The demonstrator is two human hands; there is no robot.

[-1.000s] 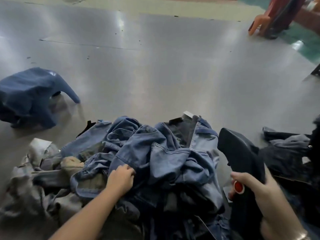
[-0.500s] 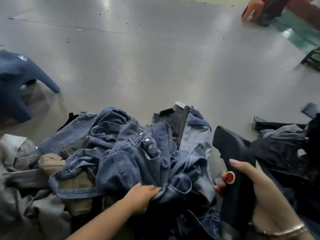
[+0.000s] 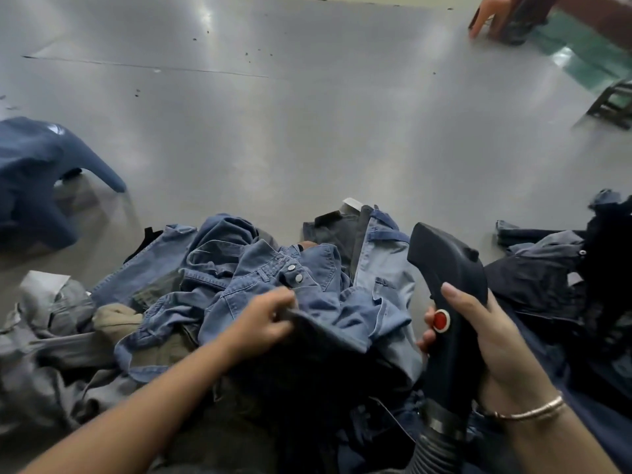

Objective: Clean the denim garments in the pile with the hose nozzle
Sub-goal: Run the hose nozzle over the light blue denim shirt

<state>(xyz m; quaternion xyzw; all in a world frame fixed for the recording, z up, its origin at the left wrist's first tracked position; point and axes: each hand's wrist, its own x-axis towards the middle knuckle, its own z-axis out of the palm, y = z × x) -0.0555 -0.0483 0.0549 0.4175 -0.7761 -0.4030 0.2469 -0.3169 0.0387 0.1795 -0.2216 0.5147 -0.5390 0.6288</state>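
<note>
A pile of denim garments (image 3: 219, 289) lies heaped on the grey floor in front of me. On top is a mid-blue denim piece (image 3: 342, 302) with two metal snaps. My left hand (image 3: 263, 319) grips a fold of this piece near its middle. To the right, my right hand (image 3: 492, 340) is wrapped round the black hose nozzle (image 3: 448, 268), thumb beside its red button. The nozzle head points up and left, just right of the pile. A ribbed hose (image 3: 434, 446) runs down from the handle.
A separate blue denim garment (image 3: 34, 179) lies on the floor at the left. Dark garments (image 3: 547, 289) are heaped at the right edge. Grey and khaki clothes (image 3: 51, 336) sit lower left. Stool legs (image 3: 612, 100) and an orange object (image 3: 485, 15) stand at the far right.
My left hand has shifted right and up across the pile, pulling the blue denim piece so that its snaps now face up. The nozzle stays in my right hand.
</note>
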